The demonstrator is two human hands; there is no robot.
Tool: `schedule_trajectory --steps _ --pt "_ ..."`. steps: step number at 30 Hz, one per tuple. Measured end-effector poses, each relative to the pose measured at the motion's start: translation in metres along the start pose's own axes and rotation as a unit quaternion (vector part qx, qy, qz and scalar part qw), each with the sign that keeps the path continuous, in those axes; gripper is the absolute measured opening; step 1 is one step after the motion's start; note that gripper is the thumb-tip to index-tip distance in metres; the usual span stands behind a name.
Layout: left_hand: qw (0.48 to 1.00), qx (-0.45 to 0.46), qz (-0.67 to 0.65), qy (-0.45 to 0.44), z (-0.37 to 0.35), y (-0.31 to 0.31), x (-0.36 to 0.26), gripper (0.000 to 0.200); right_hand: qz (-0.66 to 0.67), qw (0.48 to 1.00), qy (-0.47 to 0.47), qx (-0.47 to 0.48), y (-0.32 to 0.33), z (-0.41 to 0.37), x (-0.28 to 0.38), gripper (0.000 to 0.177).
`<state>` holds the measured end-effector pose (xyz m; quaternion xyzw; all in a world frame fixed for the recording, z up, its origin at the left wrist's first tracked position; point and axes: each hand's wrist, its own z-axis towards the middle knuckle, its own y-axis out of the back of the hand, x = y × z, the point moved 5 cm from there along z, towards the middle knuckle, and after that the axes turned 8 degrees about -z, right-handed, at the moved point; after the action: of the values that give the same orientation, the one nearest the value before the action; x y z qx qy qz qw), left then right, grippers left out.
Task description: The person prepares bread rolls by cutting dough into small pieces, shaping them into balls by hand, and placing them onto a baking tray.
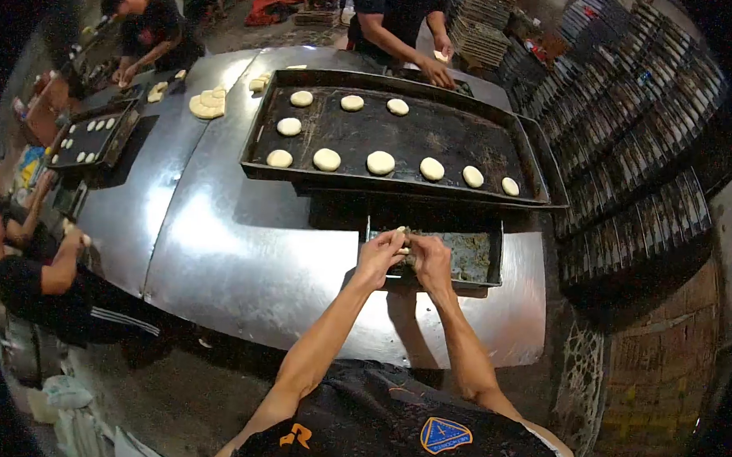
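Left hand (378, 261) and right hand (430, 262) are both curled nearly closed, pinching pale dough (404, 250) over the near metal box (474, 255); their fingers hide much of its shape. Lettering on the shirt's blue triangular patch (446, 435) is too small to read. Smooth dough rounds (380, 163) sit in the scuffed, dark tray (385, 186) farther across the shiny desk (240, 263).

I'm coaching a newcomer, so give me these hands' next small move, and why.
Probably press the dough piece into a round: the left hand and right hand meet at it over the small tray, and pale rounds sit on the large tray. Its present shape is mostly hidden.
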<state>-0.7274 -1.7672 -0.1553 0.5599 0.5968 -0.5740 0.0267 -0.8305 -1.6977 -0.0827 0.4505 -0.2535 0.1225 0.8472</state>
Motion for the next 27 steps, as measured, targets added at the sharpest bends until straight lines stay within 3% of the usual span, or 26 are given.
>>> schedule_trajectory --steps 2,4,6,8,9,10,12,13,15,19,22,24,25,27 --pt "1.000 0.000 0.025 -0.013 -0.005 -0.003 -0.006 0.038 0.021 0.999 -0.026 0.016 0.003 0.006 -0.007 0.021" --pt "1.000 -0.006 0.018 -0.016 -0.003 0.000 -0.011 0.037 0.175 0.958 -0.203 0.102 0.000 0.011 -0.022 0.021" --pt "1.000 -0.008 0.010 -0.024 0.003 0.003 -0.019 0.037 0.172 0.972 -0.156 0.042 0.000 0.015 -0.045 0.020" --pt "0.998 -0.021 0.049 -0.016 0.005 0.007 -0.020 0.036 -0.093 0.990 -0.020 0.100 0.002 0.017 -0.045 0.021" --pt "0.998 -0.027 0.059 -0.015 0.005 0.007 -0.021 0.034 -0.126 0.990 -0.005 0.062 0.012 0.019 -0.027 0.022" --pt "0.998 -0.026 0.060 -0.014 0.005 0.006 -0.022 0.034 -0.126 0.990 -0.006 0.061 0.015 0.022 -0.014 0.022" --pt "0.991 -0.022 0.134 0.003 0.003 0.003 -0.022 0.042 0.042 0.997 0.055 0.029 0.018 0.023 0.011 0.025" --pt "0.991 -0.023 0.135 0.005 0.002 0.003 -0.020 0.042 0.042 0.996 0.070 0.028 0.009 0.019 0.008 0.027" --pt "0.999 -0.002 0.047 -0.026 0.003 0.001 -0.018 0.041 0.044 0.998 0.040 0.012 -0.002 0.009 0.007 0.026" --pt "0.993 0.002 0.086 -0.082 0.001 0.001 -0.023 0.041 0.035 0.999 0.014 0.016 -0.008 0.006 0.008 0.028" --pt "0.997 0.000 0.058 -0.046 0.001 0.004 -0.026 0.042 0.070 0.994 -0.004 0.080 -0.009 0.010 -0.009 0.026" --pt "0.999 -0.036 0.034 -0.016 -0.005 -0.003 -0.041 0.043 0.150 0.980 -0.121 0.056 0.005 0.018 -0.020 0.032" --pt "1.000 -0.005 0.028 -0.002 -0.009 -0.010 -0.049 0.041 0.190 0.947 -0.208 0.156 0.003 0.010 -0.030 0.039" --pt "0.999 0.021 0.022 0.014 -0.005 -0.010 -0.044 0.040 0.204 0.946 -0.185 0.170 -0.009 0.000 -0.038 0.042"
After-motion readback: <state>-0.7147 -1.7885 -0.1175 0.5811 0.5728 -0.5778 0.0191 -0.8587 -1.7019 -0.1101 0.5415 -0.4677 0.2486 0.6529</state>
